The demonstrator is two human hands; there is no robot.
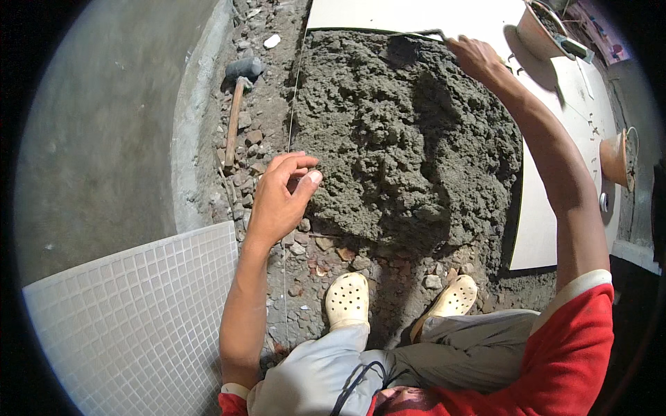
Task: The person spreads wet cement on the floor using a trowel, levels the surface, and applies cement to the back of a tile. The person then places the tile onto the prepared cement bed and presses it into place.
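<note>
My left hand [281, 197] hovers over the left edge of a rough bed of wet grey mortar [388, 139], beside a taut string [297, 76]. Its fingers are loosely bent, the thumb tip a little apart from them, and I make out nothing held. At the far right corner of the mortar, my right hand [475, 59] is closed around the handle end of a trowel [409, 52]. The trowel's thin metal neck shows left of the fist; its dark blade rests against the mortar's far edge and is hard to tell from it. The handle is hidden in the fist.
Large white tiles [538, 229] border the mortar at the far side and right. Two buckets [541, 31] stand on the right. A mallet [239, 104] lies on rubble at left, near a raised concrete edge [198, 139]. A gridded panel [139, 312] is lower left. My clogs [347, 298] stand on rubble.
</note>
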